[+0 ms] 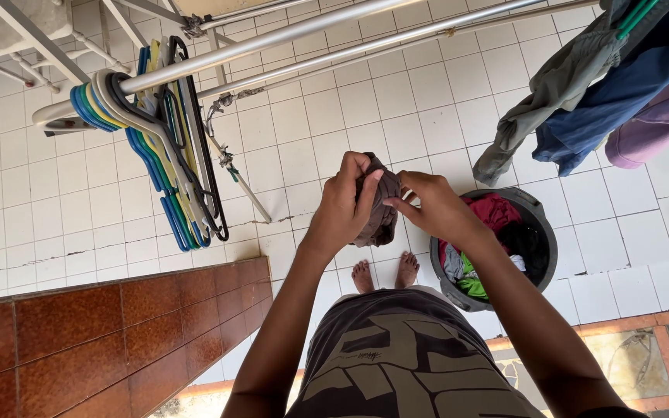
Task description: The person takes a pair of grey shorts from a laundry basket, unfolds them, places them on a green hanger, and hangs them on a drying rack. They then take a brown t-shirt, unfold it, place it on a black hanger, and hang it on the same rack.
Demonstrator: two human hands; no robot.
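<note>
My left hand (348, 200) grips a bunched, dark brown-grey piece of clothing (382, 219) held out in front of me at chest height. My right hand (433, 203) pinches the same garment at its upper right edge. The cloth hangs crumpled between both hands above my bare feet (385, 273) on the white tiled floor (334, 116). To the right of my right forearm stands a dark round laundry bucket (542, 232) holding red, green, black and grey clothes.
Metal drying rack rails (288, 39) run across the top, with a bundle of blue, yellow, white and black hangers (166, 147) hanging at left. Grey, blue and purple garments (621, 85) hang at top right. A red-brown tiled ledge (102, 333) is at lower left.
</note>
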